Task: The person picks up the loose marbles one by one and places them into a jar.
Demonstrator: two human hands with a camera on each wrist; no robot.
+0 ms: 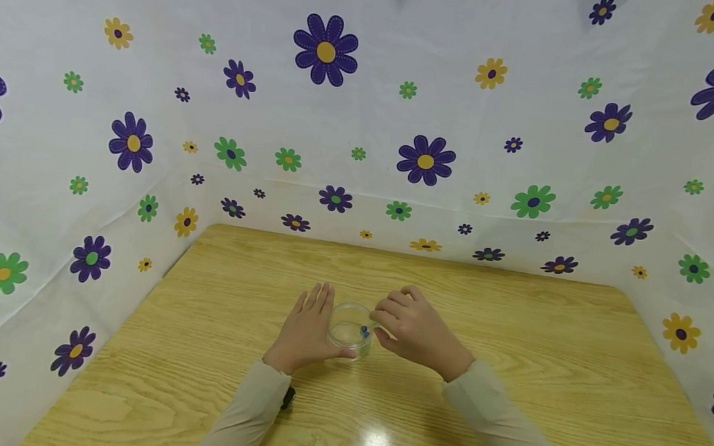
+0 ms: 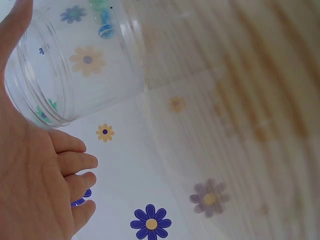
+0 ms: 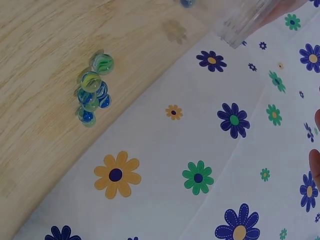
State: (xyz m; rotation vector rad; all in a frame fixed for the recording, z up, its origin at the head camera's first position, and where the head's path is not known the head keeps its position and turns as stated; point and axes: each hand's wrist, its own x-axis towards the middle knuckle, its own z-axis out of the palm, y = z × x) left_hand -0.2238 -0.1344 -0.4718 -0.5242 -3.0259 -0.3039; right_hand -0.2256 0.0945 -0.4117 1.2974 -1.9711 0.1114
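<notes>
"Status from your feed?"

"Left hand (image 1: pixel 309 328) spread, thumb and fingers around the clear jar (image 1: pixel 362 349). Right hand (image 1: pixel 408 330) curls beside its rim; I can't tell whether it pinches anything."

"And the jar?"

"Between both hands. Through its wall I see blue marbles (image 1: pixel 364 331); inside or behind, unclear. More marbles (image 3: pixel 91 82) cluster on the wooden surface (image 1: pixel 239 277), flowered cloth (image 1: pixel 387 117) rising around it."
</notes>
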